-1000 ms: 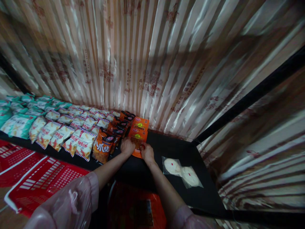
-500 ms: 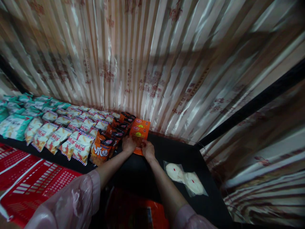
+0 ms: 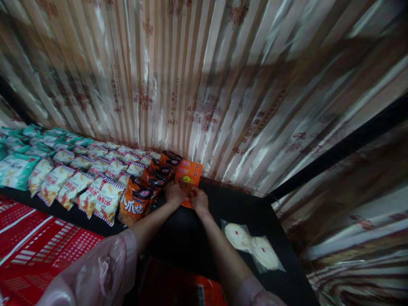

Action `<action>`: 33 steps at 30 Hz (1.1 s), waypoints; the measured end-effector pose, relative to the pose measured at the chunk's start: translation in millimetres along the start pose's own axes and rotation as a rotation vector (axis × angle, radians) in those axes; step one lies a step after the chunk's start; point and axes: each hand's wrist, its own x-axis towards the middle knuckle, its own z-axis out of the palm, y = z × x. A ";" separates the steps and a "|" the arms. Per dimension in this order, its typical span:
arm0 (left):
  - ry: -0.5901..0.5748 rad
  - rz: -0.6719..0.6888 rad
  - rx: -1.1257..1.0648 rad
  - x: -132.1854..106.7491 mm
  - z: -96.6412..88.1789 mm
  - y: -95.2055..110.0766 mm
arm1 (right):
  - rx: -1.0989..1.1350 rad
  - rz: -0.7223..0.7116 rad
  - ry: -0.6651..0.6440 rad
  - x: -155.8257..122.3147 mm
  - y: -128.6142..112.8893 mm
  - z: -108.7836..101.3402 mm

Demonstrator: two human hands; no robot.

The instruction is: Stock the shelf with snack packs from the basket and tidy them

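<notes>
1. Where the black table [image 3: 245, 204] meets the striped curtain [image 3: 204, 85] along its far edge, head view: the orange packet [image 3: 190, 172] lies flat, its far end at the curtain's foot, about midway along that edge.
2. Left hand [image 3: 174, 192]: knuckles up, fingers bent and held close together, tips on the packet's near-left corner. Pinching or only pressing, cannot tell.
3. Right hand [image 3: 199, 199]: just beside the left, nearly touching it. Fingers curled together on the packet's near edge. Grip likewise not readable.
4. Both forearms run up from the table's near edge, with translucent pink sleeves [image 3: 95, 272] bunched at the elbows.
5. Against the packet's left side: a row of dark orange snack bags [image 3: 135, 206], overlapping, running from the far edge toward the near one.
6. Further left: rows of white bags with striped ends [image 3: 106, 199], then teal bags [image 3: 14, 170] toward the table's left end.
7. Toward the near right corner, well apart from both hands: a clear bag [image 3: 251, 246] holding two pale round cakes, each with a red dot.
8. Off the near edge, left: a red slatted basket [image 3: 38, 246]. Below the near edge, between the arms: something orange-red [image 3: 188, 289], too dark to identify.
</notes>
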 end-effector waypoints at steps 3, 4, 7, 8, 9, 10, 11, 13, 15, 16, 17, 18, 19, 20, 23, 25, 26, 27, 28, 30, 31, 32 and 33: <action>0.028 0.016 0.050 2.1 1.7 0.1 | -0.002 -0.006 0.007 2.6 1.3 0.6; 0.034 0.022 0.066 2.9 2.4 0.0 | -0.003 -0.007 0.008 3.6 1.8 0.8; 0.047 0.033 0.100 5.6 5.0 -0.6 | -0.009 -0.009 0.012 6.8 3.1 1.3; 0.048 0.033 0.105 6.5 5.8 -0.8 | -0.011 -0.010 0.012 7.7 3.4 1.5; 0.049 0.031 0.105 7.3 6.4 -0.9 | -0.012 -0.010 0.013 8.6 3.5 1.8; 0.050 0.031 0.105 8.0 6.8 -0.9 | -0.013 -0.011 0.013 9.4 3.5 2.1; 0.052 0.031 0.106 8.5 7.1 -0.9 | -0.015 -0.011 0.012 10.0 3.5 2.3; 0.056 0.036 0.101 9.0 7.1 -0.4 | -0.016 -0.005 0.009 11.3 3.5 2.8; 0.057 0.032 0.088 9.0 7.1 0.5 | -0.016 0.001 0.005 12.6 3.8 3.4; 0.055 0.028 0.078 8.8 7.1 1.0 | -0.016 0.002 0.003 13.2 4.1 3.9; 0.053 0.023 0.068 8.7 7.2 1.4 | -0.016 0.002 0.000 13.8 4.5 4.3; 0.051 0.020 0.060 8.7 7.3 1.7 | -0.016 -0.001 -0.003 14.4 4.9 4.8; 0.048 0.019 0.056 8.7 7.4 1.9 | -0.016 -0.003 -0.005 14.9 5.3 5.3; 0.046 0.021 0.056 8.8 7.6 1.9 | -0.016 -0.005 -0.008 15.3 5.7 5.7; 0.049 0.030 0.066 9.5 8.3 1.1 | -0.016 -0.007 -0.009 16.0 6.4 6.2; 0.054 0.034 0.066 10.2 9.2 0.2 | -0.018 -0.004 -0.007 16.0 6.4 6.3; 0.056 0.039 0.064 10.4 9.9 -0.3 | -0.019 -0.002 -0.005 16.0 6.4 6.4; 0.059 0.043 0.062 10.6 10.9 -0.7 | -0.018 0.002 -0.004 16.1 6.4 6.7; 0.062 0.046 0.059 10.6 12.1 -1.2 | -0.016 0.004 -0.004 16.2 6.4 7.1; 0.069 0.050 0.055 10.4 15.2 -2.0 | -0.014 0.007 -0.004 16.6 6.8 8.4; 0.070 0.050 0.056 10.2 16.9 -2.5 | -0.014 0.009 -0.005 16.9 7.2 9.3; 0.068 0.051 0.057 10.0 18.7 -3.0 | -0.015 0.011 -0.005 17.2 7.6 10.2; 0.064 0.052 0.060 9.8 20.3 -3.6 | -0.015 0.011 -0.004 17.6 8.1 11.1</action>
